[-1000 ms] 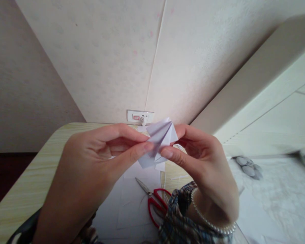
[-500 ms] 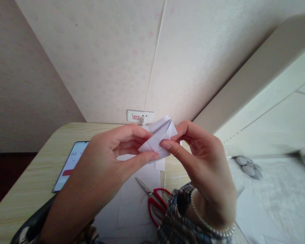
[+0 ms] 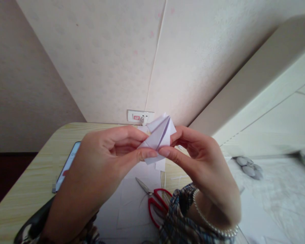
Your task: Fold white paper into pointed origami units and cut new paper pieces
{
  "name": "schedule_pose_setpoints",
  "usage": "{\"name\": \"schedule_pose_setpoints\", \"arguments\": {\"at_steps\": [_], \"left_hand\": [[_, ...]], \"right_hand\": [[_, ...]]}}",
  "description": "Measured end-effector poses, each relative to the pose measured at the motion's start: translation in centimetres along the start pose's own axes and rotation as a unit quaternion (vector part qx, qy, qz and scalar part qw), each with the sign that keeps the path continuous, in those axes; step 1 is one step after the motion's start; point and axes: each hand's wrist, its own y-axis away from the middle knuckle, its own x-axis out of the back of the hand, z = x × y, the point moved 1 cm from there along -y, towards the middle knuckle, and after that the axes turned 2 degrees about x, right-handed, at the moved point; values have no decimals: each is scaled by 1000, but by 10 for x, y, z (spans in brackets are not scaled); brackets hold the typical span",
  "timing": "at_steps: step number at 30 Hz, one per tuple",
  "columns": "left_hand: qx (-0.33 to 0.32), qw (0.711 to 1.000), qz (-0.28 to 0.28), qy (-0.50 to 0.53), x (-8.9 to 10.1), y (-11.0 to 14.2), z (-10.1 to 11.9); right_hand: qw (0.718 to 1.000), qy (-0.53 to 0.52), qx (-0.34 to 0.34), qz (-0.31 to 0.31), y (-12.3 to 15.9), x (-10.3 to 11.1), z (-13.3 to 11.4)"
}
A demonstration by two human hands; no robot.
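A small piece of folded white paper (image 3: 159,135) is held up between my two hands, above the far part of the table. Its layers stand partly apart, with a dark crease line running from the peak down to the thumbs. My left hand (image 3: 117,152) pinches its left side, thumb in front and fingers behind. My right hand (image 3: 195,152) grips the right side the same way, its thumb tip close to the left one. Both hands' rear fingertips are partly hidden by the paper.
Red-handled scissors (image 3: 154,200) lie below the hands on white paper sheets (image 3: 132,210). A phone (image 3: 68,166) sits left, partly covered by my forearm. Behind the table is a wall socket (image 3: 139,117) with a plug. A patterned light surface (image 3: 277,196) lies right.
My right thumb has slid down and left, nearer my left thumb. The folded paper's front crease has opened wider. My left hand has shifted slightly left, covering more of the phone.
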Motion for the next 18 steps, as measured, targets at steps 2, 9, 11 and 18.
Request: {"name": "schedule_pose_setpoints", "arguments": {"at_steps": [2,9,11,18], "left_hand": [[1,1000,3,0,-1,0,0],[-16,1000,7,-14,-3,0,-1],[-27,1000,7,-13,-3,0,-1],[-72,996,21,-41,-2,1,-6]], "right_hand": [[1000,13,3,5,0,-1,0],[999,42,25,21,3,-3,-1],[998,44,27,23,3,-3,-1],[999,-24,7,21,1,-4,0]]}}
